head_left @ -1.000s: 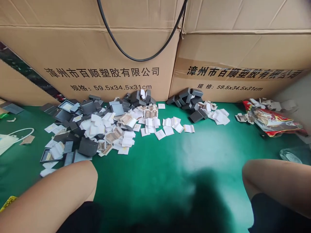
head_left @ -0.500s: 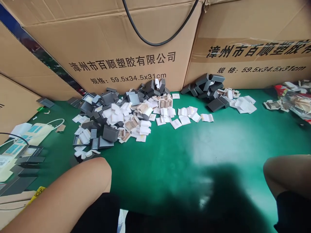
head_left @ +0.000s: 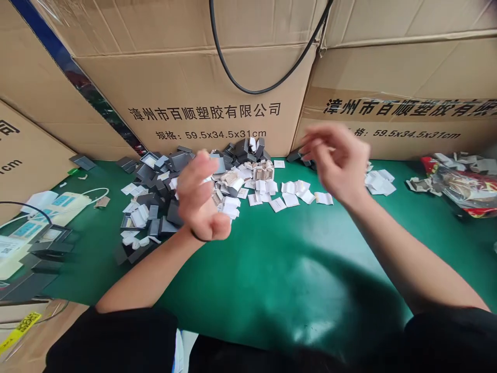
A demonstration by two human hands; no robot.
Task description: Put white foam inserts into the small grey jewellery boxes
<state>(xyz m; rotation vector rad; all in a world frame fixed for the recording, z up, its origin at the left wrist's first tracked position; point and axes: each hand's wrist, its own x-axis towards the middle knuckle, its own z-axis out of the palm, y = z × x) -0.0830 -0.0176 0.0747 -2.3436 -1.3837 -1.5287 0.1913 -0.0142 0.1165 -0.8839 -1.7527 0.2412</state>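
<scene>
The left hand (head_left: 200, 199) and right hand (head_left: 339, 163) have come into view, fingers loosely bent (both look empty), apparently pre-grasp; taking dark-grey boxes (head_left: 179, 161) or white paper slips (head_left: 278, 204) from the bench (head_left: 256, 269) beyond would call for lowering.

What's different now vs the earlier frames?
The bare left hand and bare right hand have come into view, raised above the green surface; neither visibly holds anything. The view has swung left since the first picture, showing more of the cream power strip. Unchanged where visible: dark grey boxes, white folded papers, brown cardboard carton.
</scene>
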